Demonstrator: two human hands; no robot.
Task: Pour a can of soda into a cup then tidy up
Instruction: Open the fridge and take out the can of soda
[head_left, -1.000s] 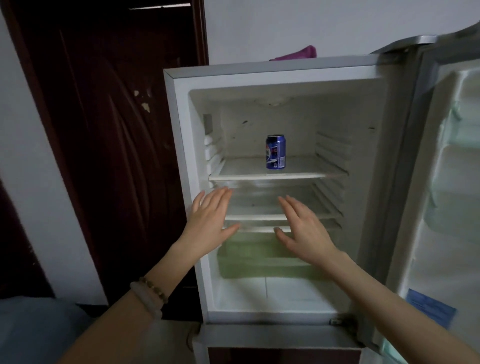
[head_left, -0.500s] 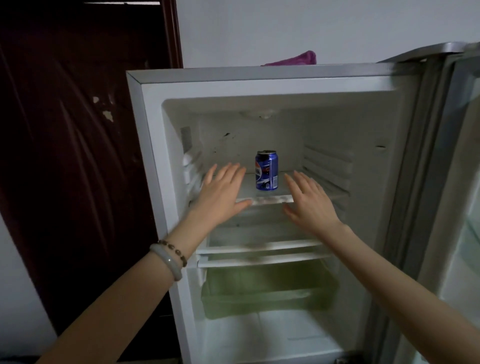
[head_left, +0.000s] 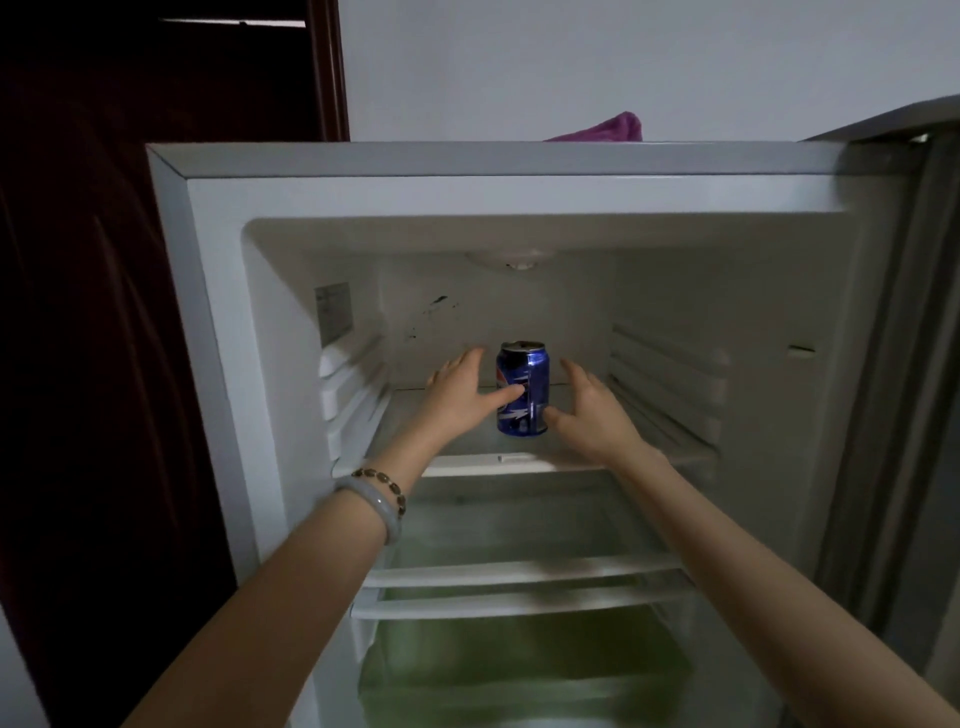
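Blue can (head_left: 522, 389) upright on shelf (head_left: 509, 460) | left hand (head_left: 462, 396), right hand (head_left: 592, 415) spread open, flanking it

can (head_left: 522, 395) on top shelf (head_left: 467, 460) in fridge (head_left: 218, 312) | left grip (head_left: 460, 397) left of can, right grip (head_left: 589, 415) right of it | drawer (head_left: 519, 670) under shelves | cloth (head_left: 602, 127) atop fridge

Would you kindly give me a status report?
Left hand open left of soda can, thumb across its front. Right hand open at its right. Can upright on top shelf. Nothing blocking.
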